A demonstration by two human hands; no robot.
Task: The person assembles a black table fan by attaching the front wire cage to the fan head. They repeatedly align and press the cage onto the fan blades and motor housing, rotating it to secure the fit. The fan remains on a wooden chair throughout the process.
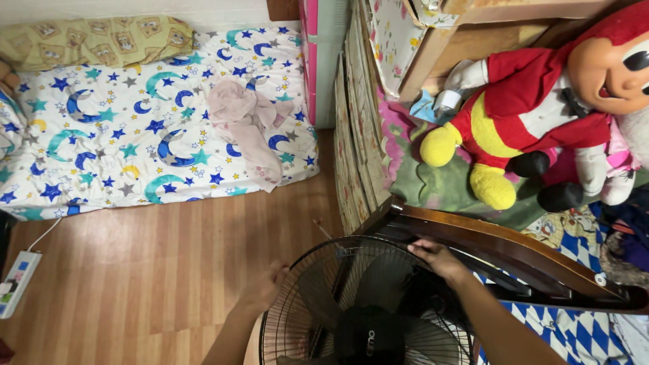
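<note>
A black electric fan (358,307) with a round wire cage stands at the bottom centre, seen from above. My left hand (265,289) rests against the left rim of the cage, slightly blurred, fingers around the wire edge. My right hand (438,258) grips the upper right rim of the cage, next to a curved dark wooden footboard (514,247) of a bed.
A floor mattress (135,128) with a moon-and-star sheet lies at the upper left, a pink cloth (247,125) on it. A power strip (17,280) lies on the wooden floor at the left. A red and yellow plush toy (541,108) sits on the bed at the right.
</note>
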